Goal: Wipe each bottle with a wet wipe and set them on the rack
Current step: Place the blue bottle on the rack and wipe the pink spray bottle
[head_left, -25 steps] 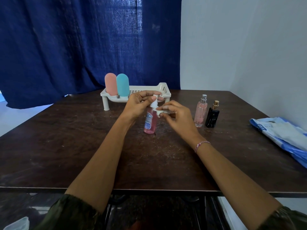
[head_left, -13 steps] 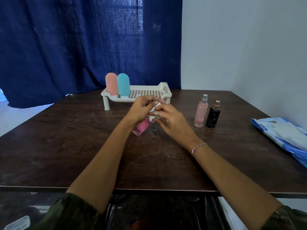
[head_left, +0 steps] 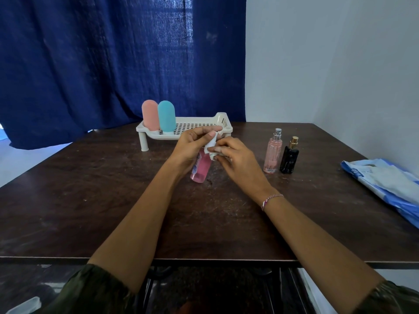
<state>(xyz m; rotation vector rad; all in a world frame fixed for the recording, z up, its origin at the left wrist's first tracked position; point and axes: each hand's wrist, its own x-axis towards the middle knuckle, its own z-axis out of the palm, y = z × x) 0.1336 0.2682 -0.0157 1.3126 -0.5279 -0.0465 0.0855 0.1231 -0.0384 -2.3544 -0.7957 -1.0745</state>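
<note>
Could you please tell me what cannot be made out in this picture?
Head view: the cap of the pink bottle, covered by the left hand and the wet wipe pinched by the right hand.
Head view: its label print, too small, partly behind the left hand.
Head view: the wipe pack, cut off by the right edge.

- Pink bottle (head_left: 201,171): label printed in blue and white on the side toward the left hand (head_left: 190,146), partly hidden behind that hand; characters too small to read.
- Pale pink spray bottle (head_left: 273,152): white barcode sticker at the base; bars discernible, digits not legible.
- Blue wipes pack (head_left: 385,184): large white lettering on the blue edge nearest the spray bottles, cut off and blurred; no word readable.
- Overall: no text, brand or number legible.
</note>
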